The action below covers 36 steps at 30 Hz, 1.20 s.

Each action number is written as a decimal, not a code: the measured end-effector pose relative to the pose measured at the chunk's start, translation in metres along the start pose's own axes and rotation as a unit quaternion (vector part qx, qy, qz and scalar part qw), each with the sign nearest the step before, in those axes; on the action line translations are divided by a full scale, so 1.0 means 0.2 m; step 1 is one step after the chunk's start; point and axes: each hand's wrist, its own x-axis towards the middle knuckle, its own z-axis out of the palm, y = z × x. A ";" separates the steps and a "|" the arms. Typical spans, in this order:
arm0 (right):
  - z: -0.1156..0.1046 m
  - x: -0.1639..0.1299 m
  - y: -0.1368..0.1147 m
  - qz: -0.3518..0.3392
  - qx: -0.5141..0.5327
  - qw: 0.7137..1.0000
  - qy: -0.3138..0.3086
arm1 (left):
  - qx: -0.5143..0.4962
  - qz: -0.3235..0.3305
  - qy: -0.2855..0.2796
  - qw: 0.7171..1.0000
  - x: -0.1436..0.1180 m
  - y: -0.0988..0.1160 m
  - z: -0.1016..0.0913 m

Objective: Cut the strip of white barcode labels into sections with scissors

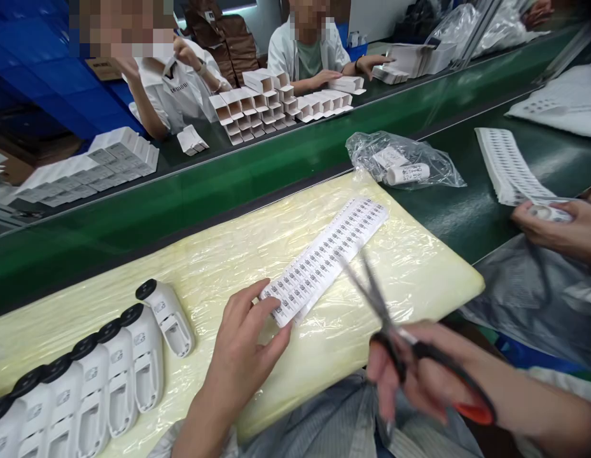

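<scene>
A white label sheet (326, 257), printed with rows of small dark codes, lies slantwise on the plastic-wrapped yellow pad (214, 254). My left hand (247, 340) pinches its near end between thumb and fingers. In my right hand (419, 369) is a pair of scissors (383, 318) with black and orange handles, somewhat blurred. The blades are parted and point toward the sheet's right edge; whether they touch it I cannot tell. Left of my left hand, several white handheld devices (142, 356) with black round ends and open compartments stand in a row, one slightly apart.
Behind the pad runs a green conveyor edge (190, 197). Beyond it, two people sit by stacked white boxes (257, 105). A clear bag (404, 162) with a white roll lies past the pad. At right, another person's hand (562, 226) holds a roll beside label strips (509, 165).
</scene>
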 end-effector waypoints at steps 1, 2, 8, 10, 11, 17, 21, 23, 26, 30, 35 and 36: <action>0.02 0.00 0.06 0.035 -0.003 0.999 -0.033 | 0.000 0.001 0.002 1.000 0.00 0.00 0.00; 0.04 0.01 0.12 0.052 -0.001 0.997 -0.054 | -0.003 -0.001 0.007 1.000 0.00 0.00 0.00; 0.10 0.13 0.25 0.076 0.013 0.993 -0.093 | -0.022 -0.009 0.044 0.999 0.00 0.01 -0.01; 0.12 0.17 0.22 0.070 0.020 0.993 -0.097 | -0.028 -0.006 0.037 0.999 -0.01 0.01 -0.01; 0.13 0.18 0.20 0.069 0.022 0.993 -0.095 | -0.031 -0.006 0.034 0.999 -0.01 0.01 -0.01; 0.16 0.25 0.11 0.060 0.014 0.995 -0.077 | -0.036 -0.013 0.031 0.999 -0.03 0.01 0.00; 0.16 0.27 0.12 0.066 0.022 0.995 -0.076 | -0.040 -0.020 0.045 0.998 -0.04 0.01 0.00; 0.16 0.26 0.13 0.073 0.019 0.994 -0.073 | -0.040 -0.025 0.055 0.997 -0.04 0.01 0.01; 0.17 0.26 0.13 0.080 0.015 0.994 -0.072 | -0.036 -0.023 0.061 0.997 -0.05 0.01 0.02; 0.18 0.27 0.14 0.083 0.011 0.994 -0.067 | -0.023 -0.022 0.052 0.998 -0.06 0.02 0.01; 0.18 0.28 0.14 0.085 -0.003 0.995 -0.054 | -0.014 -0.014 0.046 0.999 -0.05 0.02 0.01; 0.18 0.28 0.13 0.086 -0.004 0.995 -0.054 | -0.013 -0.013 0.046 0.999 -0.05 0.02 0.01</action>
